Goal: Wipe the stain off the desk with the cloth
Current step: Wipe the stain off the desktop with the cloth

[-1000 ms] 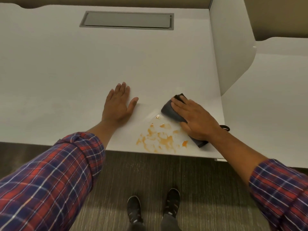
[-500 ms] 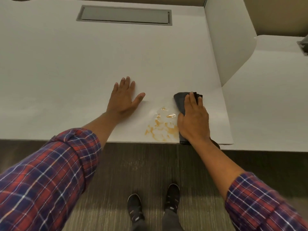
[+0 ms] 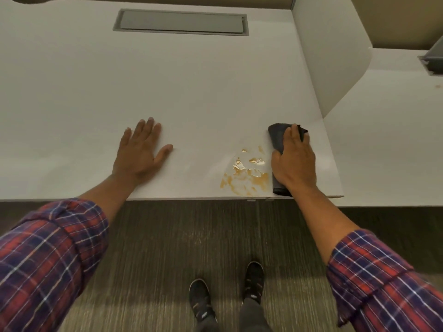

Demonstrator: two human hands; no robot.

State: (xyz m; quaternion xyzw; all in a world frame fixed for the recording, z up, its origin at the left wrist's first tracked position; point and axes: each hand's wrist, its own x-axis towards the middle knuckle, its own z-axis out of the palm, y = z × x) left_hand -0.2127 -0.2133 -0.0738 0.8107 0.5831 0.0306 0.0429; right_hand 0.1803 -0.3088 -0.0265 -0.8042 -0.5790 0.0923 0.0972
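Now the cloth (image 3: 275, 137) is pressed flat on the desk (image 3: 191, 80) at right of centre, just beside the stain (image 3: 244, 174).

At lower right of centre, near the desk's front edge, the orange stain is seen as wet, glossy patches, largely unwiped. The dark cloth is held down under the right hand (image 3: 296, 161), fingers spread over it and not clenched, its left edge touching the stain's right margin. The left hand (image 3: 140, 152) is laid open and empty on the desk at centre left, apparently as a brace. The cloth is judged soft, light and limp, likely to bunch if pinched; it is best pressed under the whole palm and dragged. The smooth desk should let the liquid smear, so firm, overlapping passes are probably needed.
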